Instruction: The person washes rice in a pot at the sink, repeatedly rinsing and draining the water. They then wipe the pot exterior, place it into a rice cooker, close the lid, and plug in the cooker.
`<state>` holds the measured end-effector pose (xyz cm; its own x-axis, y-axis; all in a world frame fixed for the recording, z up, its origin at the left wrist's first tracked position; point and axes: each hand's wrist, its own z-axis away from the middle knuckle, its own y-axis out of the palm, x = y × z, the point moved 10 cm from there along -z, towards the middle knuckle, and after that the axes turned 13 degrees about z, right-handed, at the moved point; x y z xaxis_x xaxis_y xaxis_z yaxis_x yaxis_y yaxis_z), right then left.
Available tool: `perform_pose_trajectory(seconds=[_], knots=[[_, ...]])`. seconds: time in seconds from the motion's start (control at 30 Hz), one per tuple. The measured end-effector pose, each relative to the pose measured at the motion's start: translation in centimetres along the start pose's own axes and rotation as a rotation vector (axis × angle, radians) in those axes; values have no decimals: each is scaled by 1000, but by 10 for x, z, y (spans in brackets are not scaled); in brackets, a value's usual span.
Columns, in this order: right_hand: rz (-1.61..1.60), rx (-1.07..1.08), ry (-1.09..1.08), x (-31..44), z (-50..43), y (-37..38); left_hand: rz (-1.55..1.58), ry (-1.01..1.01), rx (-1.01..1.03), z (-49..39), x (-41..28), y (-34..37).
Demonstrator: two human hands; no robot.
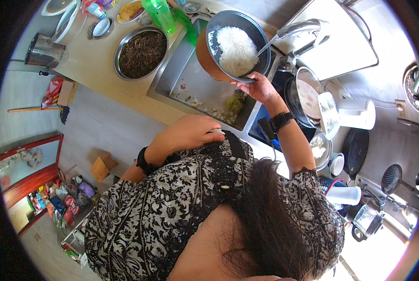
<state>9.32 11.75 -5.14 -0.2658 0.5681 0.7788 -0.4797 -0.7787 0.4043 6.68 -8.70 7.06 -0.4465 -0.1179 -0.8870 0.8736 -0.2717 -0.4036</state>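
Note:
My right hand (259,87) grips the near rim of a rice cooker inner pot (209,58), copper-brown outside and dark grey inside. White rice (237,49) lies in the pot, which is tilted towards me over a stainless steel sink (195,84). From the chrome faucet (300,30) a clear stream of water runs into the pot's right side. My left hand (195,131) is held against my patterned top at the sink's front edge. Between its thumb and fingers shows a small white object (217,131), mostly hidden.
Food scraps (227,110) lie on the sink bottom. Left on the counter stand a metal basin (116,58) of dark brown dried strands and a green plastic bottle (160,15). Stacked dishes (307,98) and a white pitcher (357,114) stand right. A white board (329,45) leans behind the faucet.

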Motion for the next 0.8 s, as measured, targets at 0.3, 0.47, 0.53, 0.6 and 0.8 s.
perform_pose_trajectory(seconds=[0.3, 0.47, 0.53, 0.6, 0.8], knots=[[-204, 257, -21, 14, 5, 45, -44, 57, -26, -3, -7, 0], [-20, -18, 137, -2, 24, 21, -51, 80, -93, 3, 0, -7], [64, -86, 173, -6, 28, 16, -62, 91, -98, 5, 4, -7], [102, -194, 214, -13, 31, 7, -59, 85, -108, 4, 7, -8], [23, -279, 283, -21, 42, -2, -110, 37, -50, -2, 6, -9]])
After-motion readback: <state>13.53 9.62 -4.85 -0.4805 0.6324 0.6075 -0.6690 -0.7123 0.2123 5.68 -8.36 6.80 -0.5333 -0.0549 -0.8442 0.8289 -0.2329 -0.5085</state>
